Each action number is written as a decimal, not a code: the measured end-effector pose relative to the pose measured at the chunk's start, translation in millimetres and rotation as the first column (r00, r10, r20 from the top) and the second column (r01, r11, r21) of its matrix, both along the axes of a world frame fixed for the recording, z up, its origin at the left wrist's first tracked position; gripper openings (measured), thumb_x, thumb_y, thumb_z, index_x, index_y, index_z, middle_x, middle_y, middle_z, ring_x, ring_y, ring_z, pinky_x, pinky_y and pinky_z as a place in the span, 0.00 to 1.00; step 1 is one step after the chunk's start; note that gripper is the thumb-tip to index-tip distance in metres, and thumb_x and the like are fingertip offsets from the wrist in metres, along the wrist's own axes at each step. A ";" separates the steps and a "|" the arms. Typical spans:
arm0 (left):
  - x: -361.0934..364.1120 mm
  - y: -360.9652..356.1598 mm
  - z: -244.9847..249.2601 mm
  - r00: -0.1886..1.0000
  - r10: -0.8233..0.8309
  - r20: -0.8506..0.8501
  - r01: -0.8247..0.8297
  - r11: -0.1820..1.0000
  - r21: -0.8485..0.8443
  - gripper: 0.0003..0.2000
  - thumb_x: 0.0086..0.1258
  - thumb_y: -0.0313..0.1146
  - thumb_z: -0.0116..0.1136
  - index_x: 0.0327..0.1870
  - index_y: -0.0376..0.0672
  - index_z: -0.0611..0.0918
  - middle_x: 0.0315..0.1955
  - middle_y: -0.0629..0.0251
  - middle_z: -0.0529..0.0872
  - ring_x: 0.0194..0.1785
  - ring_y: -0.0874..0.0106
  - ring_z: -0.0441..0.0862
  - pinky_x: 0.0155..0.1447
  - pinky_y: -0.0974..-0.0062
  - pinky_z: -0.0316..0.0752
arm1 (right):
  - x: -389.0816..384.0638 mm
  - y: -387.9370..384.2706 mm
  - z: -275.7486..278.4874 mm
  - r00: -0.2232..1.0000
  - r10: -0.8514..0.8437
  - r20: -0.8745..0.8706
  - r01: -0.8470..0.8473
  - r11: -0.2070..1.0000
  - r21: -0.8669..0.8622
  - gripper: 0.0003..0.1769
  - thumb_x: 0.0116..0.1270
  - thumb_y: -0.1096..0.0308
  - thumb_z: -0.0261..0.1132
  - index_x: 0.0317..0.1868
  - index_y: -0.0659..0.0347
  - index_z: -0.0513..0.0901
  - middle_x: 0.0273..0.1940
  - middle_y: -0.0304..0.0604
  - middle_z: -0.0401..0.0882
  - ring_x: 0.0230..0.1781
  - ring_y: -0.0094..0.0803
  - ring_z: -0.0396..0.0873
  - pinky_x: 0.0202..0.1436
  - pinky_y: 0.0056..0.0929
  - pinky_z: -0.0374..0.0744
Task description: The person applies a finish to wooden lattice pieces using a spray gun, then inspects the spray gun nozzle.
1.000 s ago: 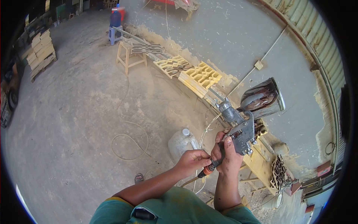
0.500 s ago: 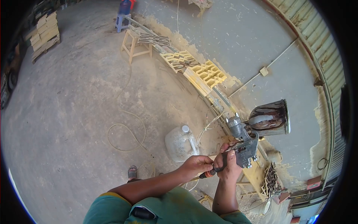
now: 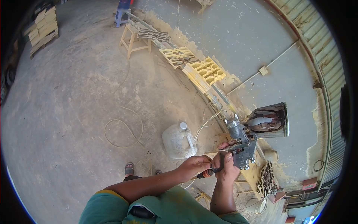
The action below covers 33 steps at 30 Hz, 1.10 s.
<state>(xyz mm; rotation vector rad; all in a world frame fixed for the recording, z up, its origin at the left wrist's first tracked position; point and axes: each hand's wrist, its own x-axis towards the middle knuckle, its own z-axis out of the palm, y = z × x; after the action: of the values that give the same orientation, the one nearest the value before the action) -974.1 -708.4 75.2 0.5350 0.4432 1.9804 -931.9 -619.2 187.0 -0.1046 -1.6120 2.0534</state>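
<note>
Grey metal marks the spray gun [image 3: 242, 147], which the head camera shows held up in front of the chest at the right of the scene. Its stained cup [image 3: 269, 120] lies tipped on its side above the gun body, mouth to the right. The right hand [image 3: 226, 167] is wrapped round the handle, its fingers [image 3: 223, 145] closed on it and one lying up by the trigger. The left hand [image 3: 194, 165] comes in from the left, and its fingers pinch the orange and black hose fitting [image 3: 206, 173] at the bottom of the handle. I cannot tell whether the fitting is fully seated.

The work in hand looks like turning or seating that fitting. It should go best if the right hand only braces the gun while the left twists in line with the handle. The finger by the trigger is better kept slack. With the cup tipped this far, any liquid inside could run out.

Below the hands a white plastic jug [image 3: 179, 141] stands on the concrete floor [image 3: 67, 112], and a loop of hose [image 3: 112, 142] lies farther left. Yellow lattice panels [image 3: 203, 72] lean along the far wall.
</note>
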 end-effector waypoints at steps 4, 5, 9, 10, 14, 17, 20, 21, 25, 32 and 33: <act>3.9 3.0 -2.4 0.985 -0.078 0.153 0.068 0.995 0.069 0.13 0.75 0.39 0.50 0.47 0.37 0.76 0.36 0.68 0.78 0.39 0.79 0.76 0.47 0.78 0.73 | 0.2 0.8 -3.2 1.000 0.001 0.023 -0.003 0.996 0.085 0.24 0.68 0.63 0.62 0.57 0.62 0.63 0.45 0.50 0.72 0.15 0.22 0.65 0.16 0.21 0.67; 3.6 2.2 -2.1 0.985 -0.084 0.153 0.074 0.995 0.066 0.13 0.75 0.39 0.50 0.47 0.37 0.76 0.36 0.69 0.78 0.39 0.79 0.76 0.47 0.78 0.73 | 0.4 1.9 -4.3 1.000 0.004 0.023 -0.006 0.996 0.092 0.23 0.68 0.63 0.62 0.57 0.62 0.63 0.44 0.50 0.71 0.15 0.22 0.65 0.16 0.21 0.67; 6.1 -0.9 -5.7 0.983 -0.100 0.151 0.093 0.994 0.055 0.14 0.75 0.40 0.51 0.47 0.37 0.76 0.36 0.69 0.77 0.39 0.79 0.76 0.47 0.78 0.72 | 4.6 2.5 -10.8 0.999 0.005 0.046 -0.006 1.000 0.012 0.21 0.68 0.65 0.61 0.56 0.60 0.64 0.43 0.49 0.71 0.15 0.22 0.64 0.16 0.21 0.66; 6.7 -0.2 -6.5 0.982 -0.102 0.159 0.093 0.994 0.063 0.14 0.75 0.40 0.51 0.48 0.37 0.76 0.37 0.69 0.78 0.40 0.79 0.76 0.47 0.78 0.72 | 4.7 2.8 -10.6 0.999 0.000 0.046 -0.001 1.000 0.011 0.21 0.69 0.65 0.61 0.56 0.60 0.64 0.43 0.49 0.71 0.15 0.22 0.64 0.16 0.21 0.66; 9.0 2.9 -2.2 0.969 -0.106 0.224 0.100 0.994 0.040 0.15 0.74 0.40 0.52 0.49 0.35 0.76 0.39 0.67 0.79 0.41 0.77 0.77 0.47 0.77 0.73 | 1.9 2.3 -1.9 0.998 -0.027 0.059 0.025 0.999 0.032 0.20 0.69 0.65 0.61 0.55 0.60 0.65 0.41 0.48 0.71 0.15 0.22 0.64 0.16 0.21 0.66; 11.5 0.8 0.8 0.956 -0.087 0.279 0.092 0.996 -0.005 0.15 0.73 0.37 0.53 0.51 0.34 0.76 0.41 0.64 0.79 0.43 0.75 0.78 0.48 0.75 0.74 | 0.8 -1.8 2.6 0.996 -0.064 0.063 0.061 0.997 0.048 0.20 0.69 0.64 0.61 0.55 0.60 0.65 0.40 0.48 0.72 0.15 0.22 0.64 0.16 0.21 0.66; 13.3 2.1 -3.4 0.946 -0.088 0.313 0.091 0.996 0.006 0.15 0.72 0.34 0.55 0.52 0.32 0.75 0.43 0.61 0.80 0.44 0.73 0.79 0.50 0.73 0.75 | 4.2 4.4 -3.4 0.995 -0.067 0.076 0.065 0.997 0.029 0.20 0.69 0.64 0.61 0.56 0.60 0.65 0.42 0.49 0.71 0.15 0.22 0.64 0.16 0.21 0.66; 13.2 2.6 -6.5 0.942 -0.093 0.322 0.091 0.996 0.019 0.15 0.71 0.33 0.55 0.52 0.32 0.75 0.43 0.61 0.80 0.44 0.72 0.79 0.50 0.73 0.75 | 4.8 6.6 -6.1 0.995 -0.061 0.082 0.060 0.998 0.019 0.20 0.69 0.64 0.61 0.56 0.61 0.65 0.42 0.49 0.71 0.15 0.22 0.64 0.16 0.21 0.66; 14.8 1.7 -10.8 0.954 -0.113 0.277 0.102 0.993 0.053 0.15 0.71 0.32 0.56 0.52 0.31 0.75 0.43 0.60 0.80 0.45 0.71 0.79 0.51 0.72 0.75 | 7.3 6.2 -5.4 0.993 -0.064 0.098 0.065 0.998 -0.007 0.20 0.69 0.64 0.61 0.55 0.62 0.65 0.43 0.50 0.71 0.15 0.22 0.64 0.16 0.21 0.67; 19.4 -4.5 -12.1 0.946 -0.126 0.299 0.092 0.988 0.127 0.13 0.71 0.31 0.55 0.51 0.31 0.76 0.42 0.61 0.80 0.44 0.72 0.80 0.49 0.73 0.74 | 12.4 -1.8 -6.6 0.997 -0.035 0.073 0.036 0.999 -0.009 0.20 0.68 0.65 0.61 0.55 0.63 0.64 0.44 0.51 0.71 0.16 0.23 0.65 0.17 0.22 0.68; 18.7 -5.9 -11.7 0.946 -0.125 0.298 0.090 0.988 0.129 0.13 0.71 0.30 0.55 0.51 0.31 0.76 0.42 0.61 0.80 0.44 0.72 0.79 0.48 0.73 0.74 | 12.4 -2.0 -7.9 0.997 -0.034 0.071 0.035 0.999 -0.011 0.20 0.68 0.65 0.61 0.54 0.63 0.64 0.44 0.51 0.71 0.16 0.23 0.65 0.17 0.22 0.68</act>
<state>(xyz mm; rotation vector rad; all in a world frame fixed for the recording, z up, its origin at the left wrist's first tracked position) -955.4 -714.3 63.5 0.3069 0.1065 1.9479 -919.5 -621.2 179.2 -0.2103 -1.6290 2.0548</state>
